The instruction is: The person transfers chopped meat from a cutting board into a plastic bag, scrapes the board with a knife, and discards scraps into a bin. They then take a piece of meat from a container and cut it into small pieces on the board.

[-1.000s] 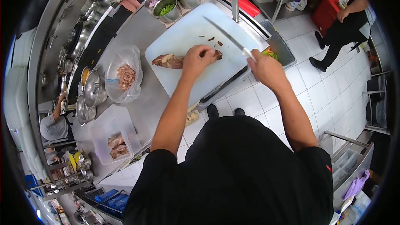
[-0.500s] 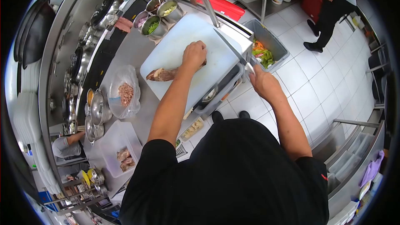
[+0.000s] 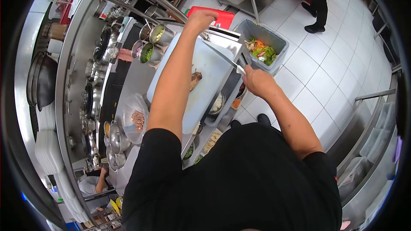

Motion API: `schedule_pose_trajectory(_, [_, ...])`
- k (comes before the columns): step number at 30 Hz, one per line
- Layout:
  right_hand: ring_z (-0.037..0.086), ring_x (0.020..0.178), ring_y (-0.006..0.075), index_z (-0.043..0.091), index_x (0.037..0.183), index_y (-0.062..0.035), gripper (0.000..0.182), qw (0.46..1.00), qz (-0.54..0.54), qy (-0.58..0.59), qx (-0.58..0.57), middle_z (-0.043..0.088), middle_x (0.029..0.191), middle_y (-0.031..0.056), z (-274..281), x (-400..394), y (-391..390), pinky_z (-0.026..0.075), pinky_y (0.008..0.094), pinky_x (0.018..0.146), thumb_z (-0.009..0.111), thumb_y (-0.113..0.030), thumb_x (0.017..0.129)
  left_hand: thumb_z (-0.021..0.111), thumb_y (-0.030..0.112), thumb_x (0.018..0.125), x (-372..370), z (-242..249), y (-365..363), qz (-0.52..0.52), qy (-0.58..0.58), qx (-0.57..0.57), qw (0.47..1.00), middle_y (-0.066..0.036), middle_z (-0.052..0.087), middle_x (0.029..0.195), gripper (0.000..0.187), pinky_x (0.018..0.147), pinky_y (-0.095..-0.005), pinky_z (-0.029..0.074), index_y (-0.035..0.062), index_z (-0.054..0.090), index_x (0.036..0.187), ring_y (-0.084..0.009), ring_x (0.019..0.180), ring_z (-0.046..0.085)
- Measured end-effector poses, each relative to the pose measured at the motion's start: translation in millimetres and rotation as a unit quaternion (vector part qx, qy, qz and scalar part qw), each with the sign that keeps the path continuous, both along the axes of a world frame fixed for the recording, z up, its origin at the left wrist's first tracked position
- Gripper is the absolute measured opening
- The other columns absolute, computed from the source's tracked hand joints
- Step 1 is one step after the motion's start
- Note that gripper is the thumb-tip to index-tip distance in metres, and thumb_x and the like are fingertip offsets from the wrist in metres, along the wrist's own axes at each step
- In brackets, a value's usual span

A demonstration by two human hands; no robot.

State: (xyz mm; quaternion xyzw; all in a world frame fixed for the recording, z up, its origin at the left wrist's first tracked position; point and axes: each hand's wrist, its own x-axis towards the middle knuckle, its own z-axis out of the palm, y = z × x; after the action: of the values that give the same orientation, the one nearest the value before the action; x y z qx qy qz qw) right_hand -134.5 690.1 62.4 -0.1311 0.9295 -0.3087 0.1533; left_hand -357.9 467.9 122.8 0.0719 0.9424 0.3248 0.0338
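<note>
My right hand (image 3: 258,81) is wrapped round the white handle of a long knife (image 3: 222,54), whose blade lies over the right side of the white cutting board (image 3: 209,70). Stretched out past the board's far edge, my left hand (image 3: 201,19) is near the metal post and the red lid (image 3: 220,18); whether it holds anything is too small to tell. A brown piece of meat (image 3: 195,80) rests on the board, partly hidden behind my left forearm.
Metal pots of chopped vegetables (image 3: 150,54) stand left of the board. A bag of diced meat (image 3: 138,120) lies nearer. Right of the board is a grey bin (image 3: 280,45) with scraps. Another person (image 3: 319,4) stands at the upper right.
My left hand has let go of the meat and moved forward beyond the board. My right hand still holds the knife. The whole view has shifted.
</note>
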Motion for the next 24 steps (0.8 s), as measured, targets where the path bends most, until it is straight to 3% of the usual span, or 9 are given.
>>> schedule_pose_trajectory(1, [0.069,0.094,0.0457,0.054,0.111,0.0007,0.029,1.0,-0.002,-0.009,-0.003,0.071,0.096,0.0282,1,0,0,0.052,0.0562,0.083,0.053,-0.025,0.098,0.07,0.022,0.089,-6,2,10,-0.008,-0.007,0.031,0.999,-0.001,0.065,0.069,0.025,0.056,-0.0282,0.047,0.0085,0.079,0.108,-0.0092,0.057,0.055])
schedule_pose_trajectory(5, [0.068,0.097,0.046,0.055,0.114,-0.0002,0.03,1.0,-0.012,-0.02,0.003,0.07,0.1,0.0292,-10,-7,2,0.052,0.056,0.085,0.051,-0.025,0.098,0.068,0.02,0.091,11,44,35,-0.007,-0.014,-0.135,0.991,0.001,0.07,0.082,0.03,0.064,-0.0278,0.049,0.0104,0.076,0.118,-0.0083,0.069,0.059])
schedule_pose_trajectory(8, [0.067,0.097,0.0471,0.054,0.114,-0.0001,0.029,1.0,-0.014,-0.021,-0.007,0.07,0.1,0.0302,-4,-2,1,0.051,0.056,0.086,0.05,-0.024,0.098,0.07,0.027,0.091,34,53,2,-0.044,-0.027,-0.03,0.998,0.002,0.071,0.086,0.035,0.067,-0.0271,0.05,0.0097,0.075,0.121,-0.0083,0.075,0.06])
schedule_pose_trajectory(11, [0.067,0.095,0.0482,0.053,0.113,0.0007,0.029,0.999,-0.012,-0.024,-0.025,0.069,0.098,0.031,-6,-2,3,0.051,0.0562,0.086,0.051,-0.024,0.098,0.073,0.041,0.091,81,36,-66,-0.114,-0.015,-0.054,0.992,-0.004,0.072,0.1,0.05,0.081,-0.0298,0.053,0.0103,0.069,0.13,-0.0136,0.089,0.064])
schedule_pose_trajectory(13, [0.065,0.097,0.05,0.054,0.114,0.0018,0.031,0.998,-0.017,-0.017,-0.053,0.068,0.095,0.0331,-15,-6,8,0.048,0.0572,0.088,0.051,-0.024,0.098,0.074,0.046,0.089,143,37,-90,-0.066,-0.138,-0.163,0.975,-0.009,0.07,0.117,0.063,0.095,-0.0347,0.05,0.0132,0.06,0.141,-0.0205,0.104,0.064])
schedule_pose_trajectory(16, [0.069,0.082,0.0455,0.055,0.114,0.0035,0.033,0.998,-0.007,0.035,-0.059,0.069,0.09,0.0315,-33,-11,15,0.053,0.0541,0.078,0.051,-0.025,0.098,0.074,0.045,0.088,224,-28,-139,-0.085,0.005,-0.204,0.975,-0.012,0.065,0.127,0.069,0.105,-0.0401,0.045,0.022,0.052,0.149,-0.0303,0.12,0.059])
schedule_pose_trajectory(18, [0.069,0.068,0.0391,0.055,0.112,0.0044,0.034,0.991,-0.034,-0.065,-0.116,0.069,0.085,0.0281,-13,-7,16,0.054,0.0504,0.069,0.051,-0.026,0.099,0.073,0.043,0.087,260,-47,-147,-0.046,0.019,-0.225,0.973,-0.014,0.063,0.13,0.069,0.107,-0.0419,0.043,0.0251,0.05,0.15,-0.0341,0.125,0.056])
schedule_pose_trajectory(22, [0.063,0.048,0.0264,0.055,0.111,0.0051,0.038,0.97,-0.043,-0.154,-0.181,0.067,0.077,0.0207,-2,-2,5,0.052,0.0424,0.053,0.051,-0.032,0.101,0.074,0.042,0.086,261,-67,-138,0.033,0.062,-0.251,0.965,-0.012,0.062,0.126,0.068,0.102,-0.0415,0.045,0.0266,0.052,0.148,-0.0319,0.118,0.057])
schedule_pose_trajectory(24, [0.063,0.049,0.0263,0.056,0.112,0.0043,0.041,0.97,-0.021,-0.143,-0.197,0.067,0.076,0.0195,7,2,-4,0.052,0.0418,0.052,0.051,-0.035,0.102,0.073,0.042,0.087,249,-70,-129,0.065,0.045,-0.233,0.969,-0.012,0.061,0.127,0.065,0.104,-0.0411,0.044,0.0267,0.053,0.147,-0.0314,0.118,0.057])
